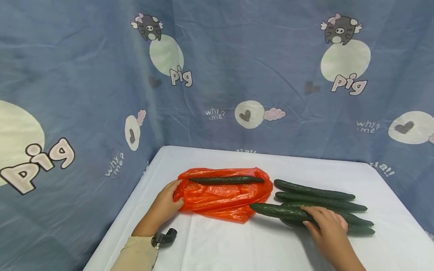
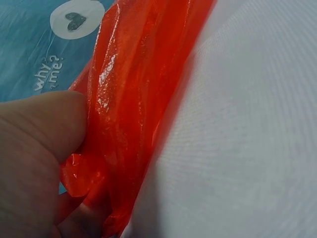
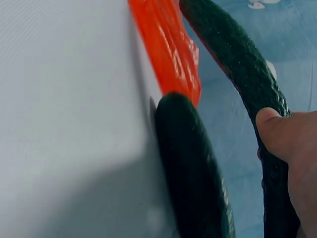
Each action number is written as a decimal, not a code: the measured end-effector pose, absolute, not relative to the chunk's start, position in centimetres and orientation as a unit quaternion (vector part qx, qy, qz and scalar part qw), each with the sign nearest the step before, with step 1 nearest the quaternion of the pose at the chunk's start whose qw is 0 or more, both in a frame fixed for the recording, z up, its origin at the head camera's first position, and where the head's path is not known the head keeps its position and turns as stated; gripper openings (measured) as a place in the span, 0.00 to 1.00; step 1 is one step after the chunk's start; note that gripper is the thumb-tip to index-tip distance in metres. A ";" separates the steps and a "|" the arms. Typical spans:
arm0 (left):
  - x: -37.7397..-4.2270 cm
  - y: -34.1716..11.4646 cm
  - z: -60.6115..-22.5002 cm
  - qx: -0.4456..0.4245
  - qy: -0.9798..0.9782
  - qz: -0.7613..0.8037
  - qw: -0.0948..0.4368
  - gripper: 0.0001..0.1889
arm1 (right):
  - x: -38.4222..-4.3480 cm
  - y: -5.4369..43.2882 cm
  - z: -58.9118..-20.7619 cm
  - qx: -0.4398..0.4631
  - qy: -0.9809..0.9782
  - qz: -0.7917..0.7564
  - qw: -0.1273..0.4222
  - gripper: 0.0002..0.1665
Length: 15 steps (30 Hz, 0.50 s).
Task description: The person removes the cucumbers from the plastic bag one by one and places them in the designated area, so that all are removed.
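A red plastic bag (image 1: 217, 197) lies spread on the white table, with one cucumber (image 1: 227, 180) lying lengthwise on it. At the bag's left edge, my left hand (image 1: 164, 205) pinches the thin plastic; the left wrist view shows the thumb (image 2: 54, 119) against the crumpled film. My right hand (image 1: 329, 229) grips a dark green cucumber (image 1: 271, 210), its left tip pointing at the bag's right end. In the right wrist view this cucumber (image 3: 237, 54) is raised apart from another cucumber (image 3: 190, 168). Several cucumbers lie side by side right of the bag, partly hidden by my right hand.
The white-covered table (image 1: 223, 244) extends in front of the bag and behind it. A blue printed cloth (image 1: 217, 75) hangs behind the table and along its left side. A black strap device (image 1: 166, 236) sits on my left wrist.
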State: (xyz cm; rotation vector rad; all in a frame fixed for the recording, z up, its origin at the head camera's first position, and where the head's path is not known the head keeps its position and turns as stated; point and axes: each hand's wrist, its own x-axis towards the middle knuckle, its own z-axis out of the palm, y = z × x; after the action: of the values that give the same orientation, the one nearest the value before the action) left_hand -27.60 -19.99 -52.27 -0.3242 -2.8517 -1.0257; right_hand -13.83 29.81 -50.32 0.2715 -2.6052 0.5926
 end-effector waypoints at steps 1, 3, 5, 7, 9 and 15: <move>-27.6 -20.0 -52.2 -0.105 -0.935 -0.335 0.048 0.37 | -13.7 30.0 -50.5 0.101 -0.944 0.217 0.227 0.27; -27.6 -20.1 -52.2 -0.106 -0.935 -0.334 0.049 0.37 | -13.5 30.4 -50.8 0.104 -0.943 0.217 0.230 0.27; -27.7 -20.1 -52.2 -0.105 -0.935 -0.335 0.048 0.37 | -13.3 30.9 -51.1 0.106 -0.942 0.216 0.235 0.27; -27.7 -20.1 -52.2 -0.106 -0.935 -0.336 0.047 0.37 | -13.1 31.3 -51.3 0.106 -0.941 0.218 0.235 0.27; -27.7 -20.1 -52.3 -0.105 -0.934 -0.338 0.047 0.37 | -12.9 31.7 -51.5 0.106 -0.941 0.221 0.233 0.27; -27.7 -20.0 -52.4 -0.105 -0.933 -0.340 0.047 0.37 | -12.1 32.9 -51.7 0.092 -0.950 0.219 0.203 0.26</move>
State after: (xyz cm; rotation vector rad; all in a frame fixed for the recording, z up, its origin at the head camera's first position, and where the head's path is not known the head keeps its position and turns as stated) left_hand -27.72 -20.02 -52.40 -0.3207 -2.8478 -1.0380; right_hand -12.07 32.94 -51.67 0.2574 -2.6514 0.6110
